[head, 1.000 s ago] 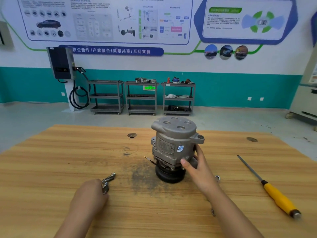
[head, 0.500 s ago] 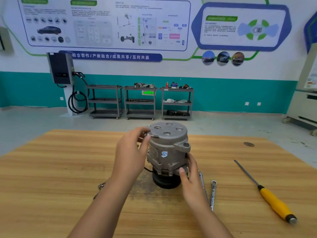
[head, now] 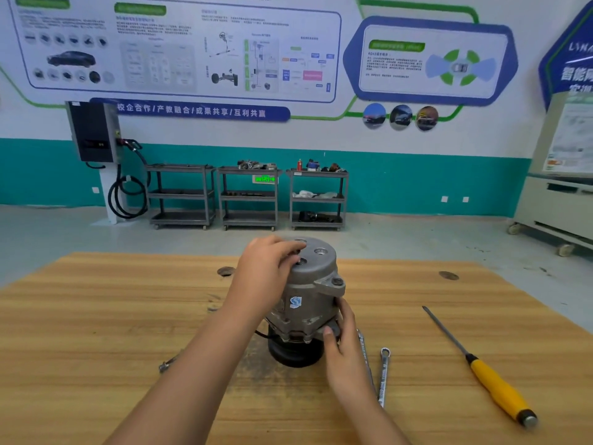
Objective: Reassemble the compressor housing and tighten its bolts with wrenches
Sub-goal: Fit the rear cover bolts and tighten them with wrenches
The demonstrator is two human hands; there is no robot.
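From the head camera I see the compressor (head: 308,293) standing upright near the middle of the wooden bench (head: 96,316), its black pulley (head: 295,351) down on a dark stain; the left hand (head: 266,271) lies over the top rim, fingers curled onto the top face among the round ports, and it covers the left side of the housing; the right hand (head: 340,345) grips the lower flange on the right, thumb in front and fingers wrapped behind; I cannot tell whether either hand also holds a bolt. Just right of the right hand a slim wrench (head: 384,374) lies on the bench, with a second one (head: 364,348) touching the wrist and partly hidden by it; further right, well apart, lies a yellow-handled screwdriver (head: 494,383), its tip pointing away from me. The left forearm crosses over a small metal tool (head: 167,364), so only its end shows. Beyond the bench three grey carts (head: 248,197) stand against the teal wall, with a wall charger (head: 93,133) and its coiled cable at their left.
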